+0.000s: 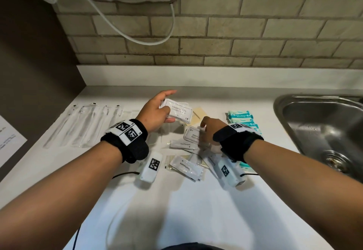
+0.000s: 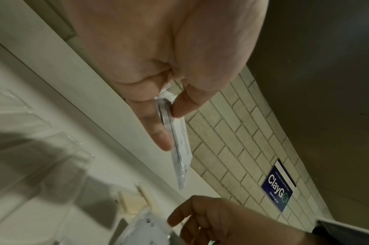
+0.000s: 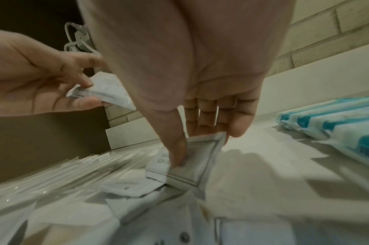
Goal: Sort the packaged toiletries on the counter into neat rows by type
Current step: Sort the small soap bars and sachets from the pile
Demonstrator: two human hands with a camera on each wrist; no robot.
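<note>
My left hand (image 1: 157, 110) holds a small stack of white shampoo sachets (image 1: 179, 111) above the counter, thumb on top; in the left wrist view the stack of shampoo sachets (image 2: 179, 149) is pinched edge-on between thumb and fingers. My right hand (image 1: 210, 132) reaches down onto the mixed pile and pinches another shampoo sachet (image 1: 192, 135), the thumb (image 3: 177, 149) pressing on this sachet (image 3: 191, 164) with the fingers behind it. White toothpaste sachets (image 1: 186, 166) lie loose in the pile nearer me.
Clear-wrapped toothbrushes (image 1: 84, 124) lie in a row at the left. Teal-and-white packets (image 1: 243, 120) are lined up at the right, next to a steel sink (image 1: 322, 128). A beige packet (image 1: 198, 115) lies behind the pile. A paper sheet (image 1: 7, 140) lies far left. A tiled wall stands behind.
</note>
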